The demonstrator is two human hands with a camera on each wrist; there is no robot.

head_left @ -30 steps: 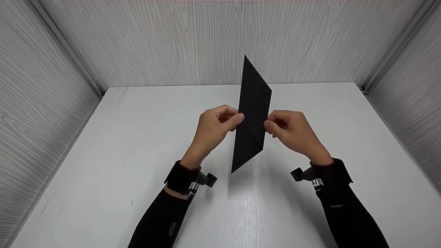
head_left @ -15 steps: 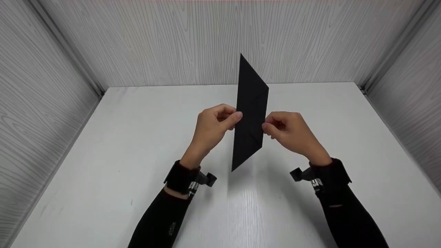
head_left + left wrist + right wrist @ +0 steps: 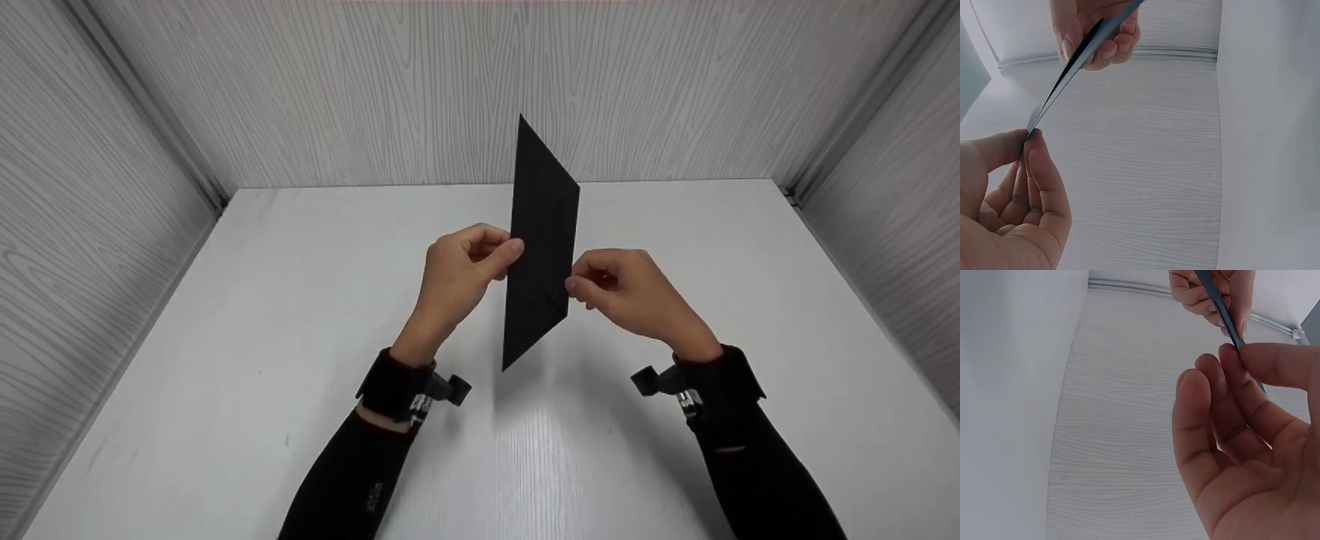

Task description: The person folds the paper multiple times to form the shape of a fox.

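A black sheet of folded paper, shaped like a trapezoid, is held upright above the white table in the head view. My left hand pinches its long left edge between thumb and fingers. On the shorter right edge, the thumb and index finger of my right hand pinch it a little lower down. Seen edge-on in the left wrist view, the folded paper shows layers slightly parted. The right wrist view shows the paper as a thin dark strip between both hands.
The white table spreads beneath both hands, with their shadows on it. A wood-grain back panel rises behind it, and side panels stand at left and right. Each wrist wears a black strap with a small camera.
The folded paper has shifted slightly left and up, the left hand moving along with it. My right hand has slid a little lower along the right edge.
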